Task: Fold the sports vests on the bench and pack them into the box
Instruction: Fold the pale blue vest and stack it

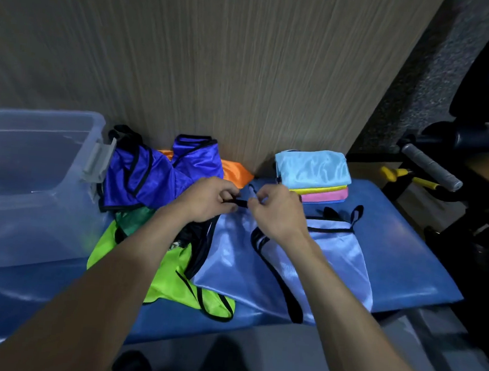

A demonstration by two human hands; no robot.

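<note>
on the blue bench both hands – left, right – grip-pinch the pale-blue vest's black strap.

Pale lilac-blue vest with black trim under my fingers; lime green vest near left, royal blue vest and orange one behind it, and a sky-blue, yellow and pink folded stack far right on the blue bench.

Head view looks steeply down (close in) over the bench.
</note>
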